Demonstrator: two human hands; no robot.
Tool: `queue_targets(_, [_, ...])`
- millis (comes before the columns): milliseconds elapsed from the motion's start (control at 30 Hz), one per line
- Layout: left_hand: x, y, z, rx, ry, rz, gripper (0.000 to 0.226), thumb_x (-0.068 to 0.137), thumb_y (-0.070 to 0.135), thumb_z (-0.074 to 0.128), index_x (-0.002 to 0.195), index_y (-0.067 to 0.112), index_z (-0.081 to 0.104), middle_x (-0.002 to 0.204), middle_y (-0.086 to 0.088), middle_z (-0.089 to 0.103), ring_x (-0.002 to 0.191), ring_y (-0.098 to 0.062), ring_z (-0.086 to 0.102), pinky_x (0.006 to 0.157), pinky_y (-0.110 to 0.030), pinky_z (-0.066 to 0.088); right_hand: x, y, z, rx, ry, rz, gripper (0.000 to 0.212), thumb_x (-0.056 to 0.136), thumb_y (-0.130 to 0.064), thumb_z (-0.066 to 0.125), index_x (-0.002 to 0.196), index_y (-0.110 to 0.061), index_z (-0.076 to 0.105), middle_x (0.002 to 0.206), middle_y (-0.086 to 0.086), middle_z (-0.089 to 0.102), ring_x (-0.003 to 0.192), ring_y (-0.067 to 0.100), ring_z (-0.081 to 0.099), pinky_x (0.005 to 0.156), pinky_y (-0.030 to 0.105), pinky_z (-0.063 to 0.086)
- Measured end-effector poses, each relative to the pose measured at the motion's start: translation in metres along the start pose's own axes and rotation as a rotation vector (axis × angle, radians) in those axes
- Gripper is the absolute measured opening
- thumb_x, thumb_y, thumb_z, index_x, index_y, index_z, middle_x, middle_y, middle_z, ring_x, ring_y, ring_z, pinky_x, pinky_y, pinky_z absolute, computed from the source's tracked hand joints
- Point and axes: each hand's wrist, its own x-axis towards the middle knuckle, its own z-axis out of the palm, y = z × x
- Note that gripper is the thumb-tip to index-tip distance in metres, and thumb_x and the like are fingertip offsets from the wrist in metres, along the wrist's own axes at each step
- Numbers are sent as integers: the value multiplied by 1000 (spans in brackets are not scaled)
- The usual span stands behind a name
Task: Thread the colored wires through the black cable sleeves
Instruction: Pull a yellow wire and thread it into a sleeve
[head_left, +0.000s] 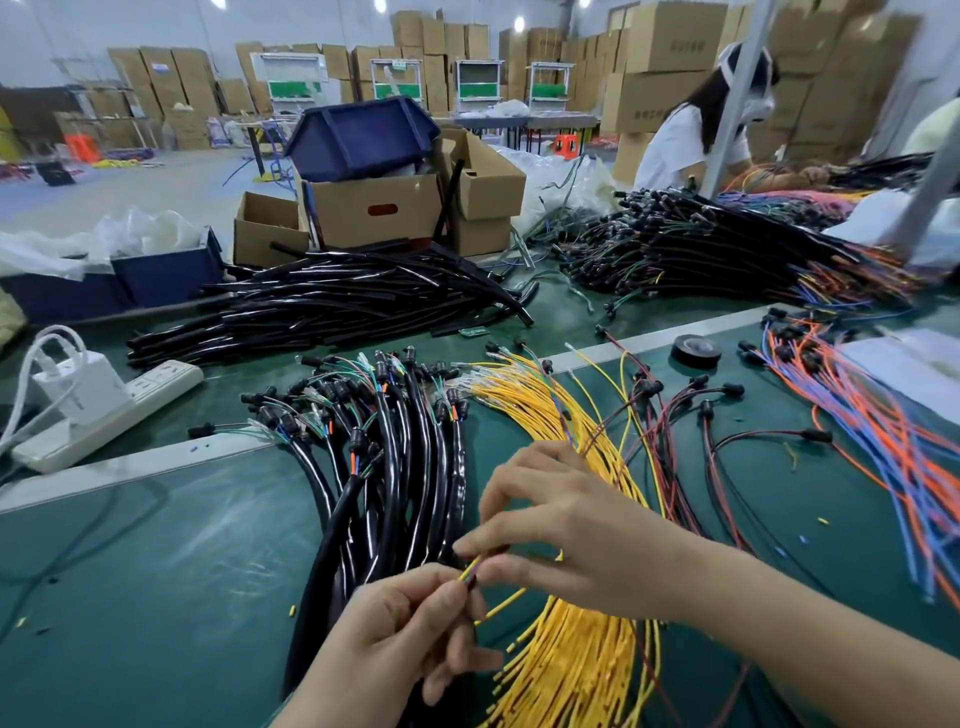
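The left hand pinches the tips of a small wire bunch, yellow with some darker ones, low in the middle of the green table. The right hand is just beside it and pinches the same bunch, so the two hands are close together. A dark bit sits at the left fingertips; I cannot tell if it is a sleeve.

If one tip sticks out or bends, it may catch on a sleeve mouth and the bunch may split. The bunch hangs over the yellow wire pile, so a pull may drag extra wires along. The empty black sleeves lie in a heap far back, well apart from the hands.

At the far left a blue bin holds clear plastic bags. The small cardboard box is open, but I cannot see inside. The big cardboard box has pale stuff poking out, and a tipped blue bin sits on top — it could slide off.
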Motion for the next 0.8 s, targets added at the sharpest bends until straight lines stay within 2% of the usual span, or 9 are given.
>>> queue_targets(67, [1, -1, 2, -19, 30, 17, 24, 82, 15, 51, 70, 1, 64, 47, -12, 44, 31, -9, 33, 67, -37, 57, -5, 16, -14, 45, 118, 82, 33, 94, -42, 47, 106, -25, 72, 105, -8, 61, 108, 8, 49, 101, 27, 26])
queue_targets(133, [3, -1, 4, -72, 81, 21, 23, 80, 14, 51, 69, -2, 63, 46, -13, 41, 30, -9, 32, 64, -38, 58, -11, 51, -35, 59, 363, 223, 30, 94, -36, 50, 100, -18, 74, 104, -4, 63, 104, 12, 54, 96, 28, 35])
queue_targets(200, [4, -1, 4, -102, 113, 9, 24, 79, 13, 50, 68, -5, 62, 45, -13, 40, 30, -9, 30, 62, -38, 58, -23, 108, -58, -61, 584, 478, 19, 91, -22, 59, 95, -10, 74, 99, 6, 66, 96, 23, 60, 87, 33, 44])
queue_targets(233, [3, -1, 4, -103, 120, -2, 24, 79, 13, 50, 67, -5, 62, 45, -14, 40, 30, -9, 30, 61, -37, 58, -34, 139, -68, -147, 602, 670, 16, 90, -14, 61, 96, -7, 73, 100, 13, 67, 96, 30, 61, 86, 37, 45])
queue_targets(333, [2, 0, 5, -98, 134, -38, 25, 77, 14, 51, 64, -2, 64, 46, -14, 39, 32, -12, 29, 59, -35, 57, -89, 219, -75, -291, 311, 1239, 26, 91, -9, 54, 111, 1, 67, 115, 29, 61, 107, 42, 56, 90, 42, 44])
queue_targets(400, [2, 1, 5, -82, 144, -54, 25, 77, 15, 51, 63, 0, 66, 47, -14, 38, 40, -13, 32, 60, -35, 58, -123, 243, -66, -323, 142, 1420, 30, 93, -8, 49, 117, 4, 62, 120, 31, 57, 112, 43, 54, 91, 42, 45])
queue_targets(600, [3, 3, 9, -73, 145, -89, 25, 77, 14, 51, 63, -3, 64, 45, -13, 38, 31, -13, 32, 60, -36, 59, -132, 257, -55, -495, 181, 1456, 23, 87, -1, 53, 107, -3, 65, 110, 25, 61, 105, 38, 56, 86, 41, 51])
queue_targets(733, [3, 3, 8, -102, 135, -101, 24, 76, 13, 51, 66, -6, 63, 45, -13, 39, 29, -13, 33, 62, -38, 57, -132, 259, -51, -516, 271, 1482, 21, 89, 3, 43, 104, -4, 55, 105, 28, 58, 98, 41, 56, 75, 40, 45])
queue_targets(800, [3, 3, 7, -114, 129, -100, 24, 77, 12, 51, 67, -7, 63, 45, -14, 39, 29, -12, 30, 62, -38, 59, -131, 262, -50, -523, 274, 1485, 22, 89, 1, 45, 106, -3, 59, 108, 27, 60, 100, 41, 58, 78, 40, 47])
